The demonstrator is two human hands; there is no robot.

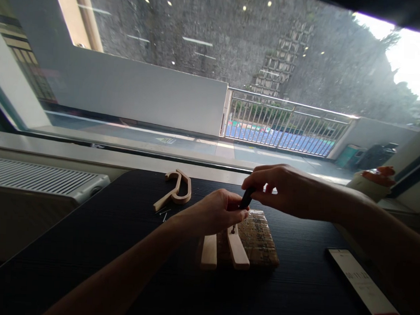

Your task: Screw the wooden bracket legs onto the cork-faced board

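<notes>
My right hand (278, 188) grips the black handle of a screwdriver (246, 197), tilted over the block. Around the handle's lower end, the fingertips of my left hand (223, 209) are pinched together. Below them, a dark screw or driver tip stands in a pale wooden piece (239, 251); which one it is I cannot tell. This piece lies on a brown, tape-wrapped block (262, 238). A second pale wooden piece (209, 252) lies at the block's left side, its upper end hidden by my left hand.
Curved wooden hooks (182, 189) lie at the back left of the black table (123, 223), with several loose screws (164, 216) near them. A phone showing a timer (361, 280) lies at the right. Beyond the table are a radiator (38, 178) and a window.
</notes>
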